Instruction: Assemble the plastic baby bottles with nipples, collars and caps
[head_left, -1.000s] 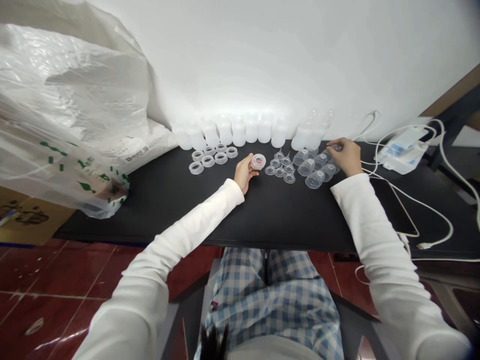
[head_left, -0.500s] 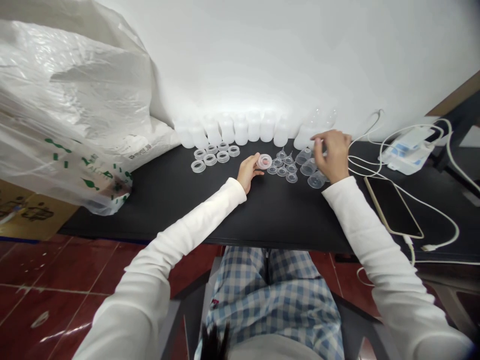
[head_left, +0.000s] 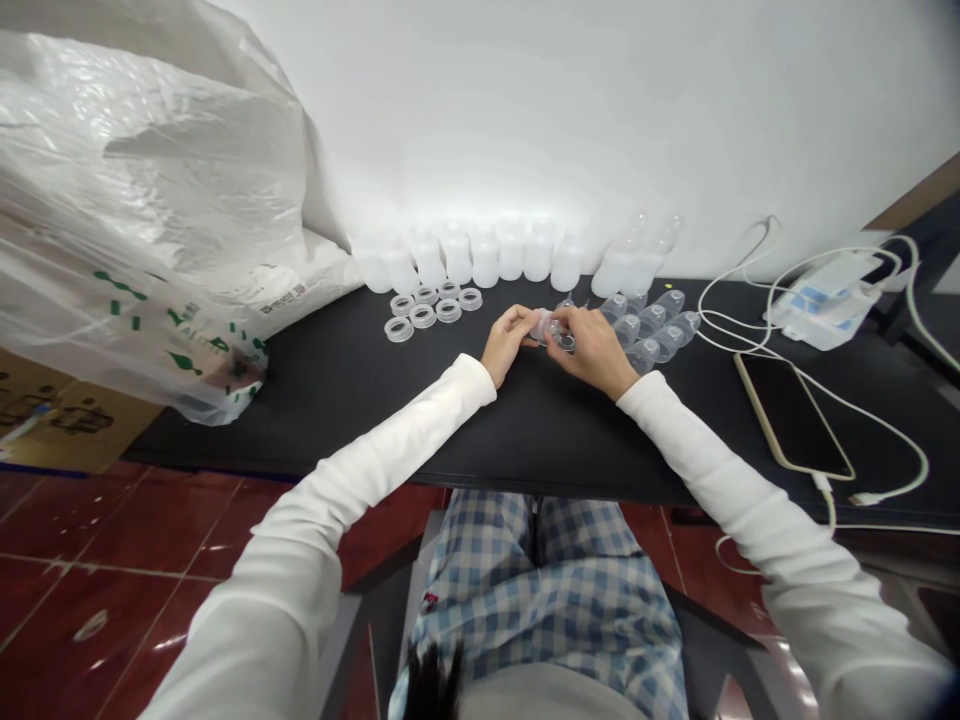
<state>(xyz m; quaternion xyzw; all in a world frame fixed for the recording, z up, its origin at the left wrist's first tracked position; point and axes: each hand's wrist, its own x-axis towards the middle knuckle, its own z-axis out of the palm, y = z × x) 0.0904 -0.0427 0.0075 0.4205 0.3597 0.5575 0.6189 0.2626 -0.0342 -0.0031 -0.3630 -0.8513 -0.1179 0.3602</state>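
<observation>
At the middle of the black table, the left hand and the right hand meet, the fingers of both closed on a small clear plastic fitting held just above the tabletop. Those fingers hide most of its shape. Left of the hands, translucent plastic rings lie in a loose cluster. To the right, clear plastic cones lie grouped on their sides, near the right wrist. Along the far edge, a row of frosted plastic bottles stands upright against the white wall. At far left, a large plastic bag slumps over the table's end; on the right lie a smartphone and a white power unit, both trailing white cables.
</observation>
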